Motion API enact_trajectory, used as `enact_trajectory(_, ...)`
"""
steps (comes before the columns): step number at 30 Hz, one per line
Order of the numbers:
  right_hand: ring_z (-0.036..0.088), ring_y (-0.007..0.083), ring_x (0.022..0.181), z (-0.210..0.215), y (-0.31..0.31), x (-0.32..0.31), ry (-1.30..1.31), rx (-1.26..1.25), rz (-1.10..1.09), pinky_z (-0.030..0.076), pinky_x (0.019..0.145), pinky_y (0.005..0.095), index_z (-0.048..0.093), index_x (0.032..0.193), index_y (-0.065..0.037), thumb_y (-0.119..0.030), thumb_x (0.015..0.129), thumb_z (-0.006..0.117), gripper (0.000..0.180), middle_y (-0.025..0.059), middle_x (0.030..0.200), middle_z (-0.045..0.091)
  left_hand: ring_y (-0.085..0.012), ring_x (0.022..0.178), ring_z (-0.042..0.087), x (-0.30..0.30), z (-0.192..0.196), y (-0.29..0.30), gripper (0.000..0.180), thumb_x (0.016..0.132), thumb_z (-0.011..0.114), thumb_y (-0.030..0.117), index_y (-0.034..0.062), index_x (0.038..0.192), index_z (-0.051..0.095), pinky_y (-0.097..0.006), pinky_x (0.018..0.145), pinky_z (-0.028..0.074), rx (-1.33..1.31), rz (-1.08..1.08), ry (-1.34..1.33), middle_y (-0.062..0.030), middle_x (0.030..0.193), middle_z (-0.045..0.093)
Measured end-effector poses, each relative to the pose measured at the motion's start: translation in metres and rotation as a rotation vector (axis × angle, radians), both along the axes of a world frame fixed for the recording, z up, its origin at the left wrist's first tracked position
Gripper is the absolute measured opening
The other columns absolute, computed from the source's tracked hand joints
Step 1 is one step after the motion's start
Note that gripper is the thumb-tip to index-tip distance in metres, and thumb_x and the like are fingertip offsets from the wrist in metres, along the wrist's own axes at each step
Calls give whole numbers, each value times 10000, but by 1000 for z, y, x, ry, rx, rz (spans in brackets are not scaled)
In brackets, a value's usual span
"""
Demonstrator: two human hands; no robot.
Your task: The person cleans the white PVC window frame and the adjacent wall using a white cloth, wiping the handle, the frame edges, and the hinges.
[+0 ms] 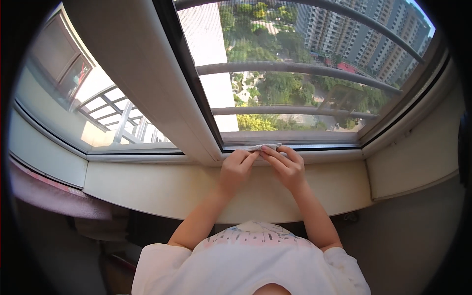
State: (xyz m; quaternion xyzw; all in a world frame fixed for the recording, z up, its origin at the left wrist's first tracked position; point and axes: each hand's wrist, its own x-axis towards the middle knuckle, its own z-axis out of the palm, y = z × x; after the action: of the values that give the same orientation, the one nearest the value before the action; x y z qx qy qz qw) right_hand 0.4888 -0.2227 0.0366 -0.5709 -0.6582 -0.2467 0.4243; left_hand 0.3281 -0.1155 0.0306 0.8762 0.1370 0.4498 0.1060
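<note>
Pinching a crumpled pale cloth [269, 146] between their fingertips, the left hand [236, 168] and right hand [289, 169] are working at the window frame's [329, 155] lower edge, beyond the sill's [157, 183] back edge, apparently wiping; sliding along next is probably calling for steady pressure.

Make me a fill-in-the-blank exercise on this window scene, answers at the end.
1. The left hand and right hand touch just ____ crumpled cloth.
2. The person's shirt is mostly ____.
3. The pinkish towel is at the picture's ____ side.
4. Tall buildings show toward the picture's upper ____ corner.

Missing words: one; white; left; right.
</note>
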Motion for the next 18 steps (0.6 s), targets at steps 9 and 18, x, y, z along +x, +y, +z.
enact_trajectory(9,608,200,840,17,-8,16,-193,177,-44,522,638,287,777,960,-52,4,707,758,260,22,1107,751,-248,773,655,24,15,-6,347,715,696,-37,26,1055,725,-360,659,542,104,-68,-14,-67,865,656)
enact_trajectory(18,613,219,894,23,1,21,-59,306,-82,535,726,280,782,972,-80,-44,742,806,233,26,1099,754,-230,719,625,39,30,-12,263,747,764,-53,69,977,728,-350,659,526,14,-40,-262,-36,798,628)
